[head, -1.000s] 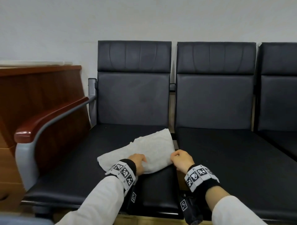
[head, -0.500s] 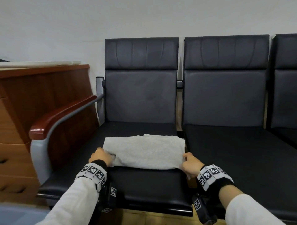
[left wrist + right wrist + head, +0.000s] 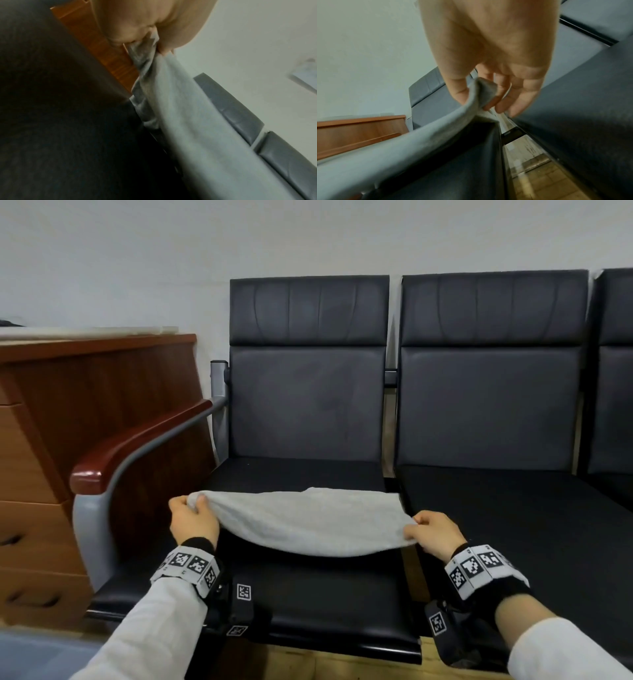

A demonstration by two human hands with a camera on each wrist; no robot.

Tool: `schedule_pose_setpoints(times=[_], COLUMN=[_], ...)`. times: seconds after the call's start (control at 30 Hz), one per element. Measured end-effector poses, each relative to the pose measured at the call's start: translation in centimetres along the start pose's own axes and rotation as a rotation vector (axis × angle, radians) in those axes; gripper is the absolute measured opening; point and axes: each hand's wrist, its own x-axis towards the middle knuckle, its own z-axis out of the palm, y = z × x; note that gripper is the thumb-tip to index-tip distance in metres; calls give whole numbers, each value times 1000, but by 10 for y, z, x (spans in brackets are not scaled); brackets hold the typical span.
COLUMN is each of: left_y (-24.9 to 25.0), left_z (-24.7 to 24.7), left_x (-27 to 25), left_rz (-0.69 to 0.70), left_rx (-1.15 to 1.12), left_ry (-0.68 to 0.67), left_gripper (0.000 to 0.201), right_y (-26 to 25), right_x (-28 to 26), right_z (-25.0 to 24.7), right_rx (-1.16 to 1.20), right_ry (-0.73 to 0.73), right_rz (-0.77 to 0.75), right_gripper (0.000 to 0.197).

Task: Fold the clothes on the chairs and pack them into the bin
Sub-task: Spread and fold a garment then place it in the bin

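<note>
A folded light grey garment hangs between my two hands just above the seat of the left black chair. My left hand pinches its left end; the left wrist view shows the thumb and fingers clamped on the bunched cloth. On the other side, my right hand pinches the right end, with the cloth caught between thumb and forefinger. The middle of the garment sags toward me. No bin is clearly in view.
A wooden-topped armrest borders the left chair, with a wooden drawer cabinet beyond it. A second black chair stands to the right, a third at the frame edge. A narrow gap between the seats shows the floor.
The garment lay flat on the seat a second ago. My hands have slid out to its two ends, taken hold, and lifted it off the seat. My left hand moved furthest, leftward.
</note>
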Motion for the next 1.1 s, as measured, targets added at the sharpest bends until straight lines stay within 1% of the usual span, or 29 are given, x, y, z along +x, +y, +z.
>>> schedule_pose_setpoints(times=[0.03,0.07,0.13,0.17,0.2,0.27,0.33,0.43,0.47,0.5,0.53,0.57,0.67,0.7,0.73,0.8,0.87,0.9,0.97,1.0,1.03,1.07,1.1], left_y=[-1,-3,-10,-13,-15,-14,-12,-10,-10,-11,-12,-14,-16,-16,-16,-18,-30,-33,-37,-28,-23,-19,-17], left_z=[-2,-4,-6,-7,-9,-11,-13,-21,-25,-27,-29,-29,-29,-30,-30,-30,-25,-23,-21,-25,-26,-29,-30], left_x=[4,8,18,22,25,28,29,32,35,37,39,41,45,45,47,49,59,64,71,62,54,44,36], left_rz=[-30,-71,-151,-179,-192,-191,-188,-180,-173,-160,-143,-127,-123,-117,-137,-164,-184,-192,-202,-170,-98,-5,92], left_rx=[-34,-17,84,145,209,336,467,684,762,818,823,785,619,578,557,524,490,467,402,408,441,525,624], left_ry=[26,17,-73,-117,-162,-277,-414,-613,-675,-716,-719,-688,-551,-523,-512,-528,-588,-636,-723,-742,-790,-859,-929], left_gripper=[29,29,35,38,41,49,58,76,81,81,76,67,41,36,36,47,62,75,114,126,132,132,126], right_y=[-2,-5,-7,-6,-5,-2,2,8,10,11,11,10,8,9,10,10,6,4,0,-1,-2,-2,-1], right_x=[-2,-5,-11,-10,-8,-3,1,2,3,4,4,5,4,3,2,-4,-11,-13,-14,-14,-14,-16,-17], right_z=[0,2,7,9,9,10,9,8,7,7,6,6,4,4,5,5,4,3,-1,-4,-7,-9,-10], right_rx=[11,11,-10,-17,-7,62,121,148,161,173,186,218,284,267,243,218,256,301,426,459,469,464,423], right_ry=[-46,-147,-374,-422,-427,-379,-348,-350,-347,-338,-331,-311,-236,-235,-255,-336,-401,-404,-358,-347,-370,-416,-472], right_rz=[30,94,241,272,282,305,342,378,380,373,365,355,325,315,311,326,325,301,212,155,95,47,11], right_gripper=[7,6,11,13,13,12,19,27,29,29,29,27,20,22,24,25,16,14,22,28,33,38,40])
